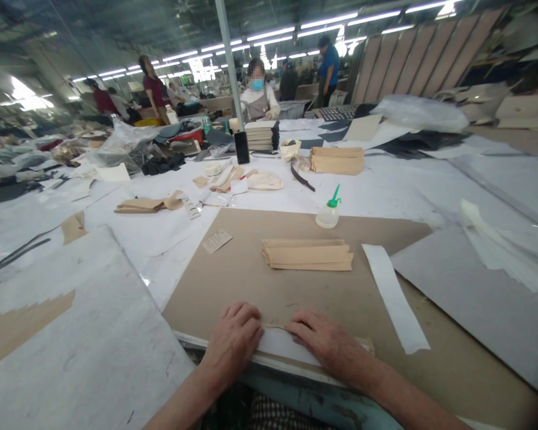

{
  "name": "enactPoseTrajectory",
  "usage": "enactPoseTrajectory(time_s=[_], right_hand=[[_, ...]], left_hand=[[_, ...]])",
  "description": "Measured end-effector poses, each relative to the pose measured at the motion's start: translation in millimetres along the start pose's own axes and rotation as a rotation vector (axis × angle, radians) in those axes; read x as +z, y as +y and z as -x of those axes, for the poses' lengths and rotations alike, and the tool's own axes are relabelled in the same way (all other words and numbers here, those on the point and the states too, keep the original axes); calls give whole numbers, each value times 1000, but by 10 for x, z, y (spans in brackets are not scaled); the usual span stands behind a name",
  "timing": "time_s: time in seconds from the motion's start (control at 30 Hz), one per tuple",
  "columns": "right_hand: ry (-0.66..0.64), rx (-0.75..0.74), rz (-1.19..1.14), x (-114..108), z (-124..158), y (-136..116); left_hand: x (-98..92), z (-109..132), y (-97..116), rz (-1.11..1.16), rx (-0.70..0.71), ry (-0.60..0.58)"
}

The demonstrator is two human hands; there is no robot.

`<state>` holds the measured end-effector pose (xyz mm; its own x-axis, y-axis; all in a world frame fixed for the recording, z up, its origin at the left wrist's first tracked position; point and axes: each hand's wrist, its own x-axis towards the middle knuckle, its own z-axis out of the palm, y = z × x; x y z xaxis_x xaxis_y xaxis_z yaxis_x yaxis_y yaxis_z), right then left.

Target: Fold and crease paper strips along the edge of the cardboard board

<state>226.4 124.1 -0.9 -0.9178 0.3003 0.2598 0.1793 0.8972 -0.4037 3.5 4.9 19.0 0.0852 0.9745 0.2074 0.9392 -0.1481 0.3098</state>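
Observation:
At the near edge of a brown board (197, 286), both my hands work on a thin tan strip (275, 326). My left hand (237, 333) has its fingers curled down and closed at the strip's left end. Across from it, my right hand (327, 341) presses bent fingers together on the strip's right part. A white piece (280, 343) lies between the hands, along the strip's near side. My palms and fingers hide most of the strip, though a bit of tan material shows past my right wrist. Beyond the hands lies a stack of tan strips (308, 255).
A clear bottle with a green nozzle (328, 214) stands at the board's far edge. Right of the stack lies a long white strip (394, 298); a small printed card (217, 241) is left. Grey sheets (484, 298) overlap the board's right side. Several people are farther back.

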Motion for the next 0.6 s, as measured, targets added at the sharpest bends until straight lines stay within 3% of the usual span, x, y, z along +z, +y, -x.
enactPoseTrajectory(time_s=[0.27,0.6], right_hand=[[-15,207,-30,18,-173,-180],[-35,208,-33,101,-291,-176]], left_hand=[[77,-54,-99,150,-66,-22],[117,-74,-14,65,-3,-86]])
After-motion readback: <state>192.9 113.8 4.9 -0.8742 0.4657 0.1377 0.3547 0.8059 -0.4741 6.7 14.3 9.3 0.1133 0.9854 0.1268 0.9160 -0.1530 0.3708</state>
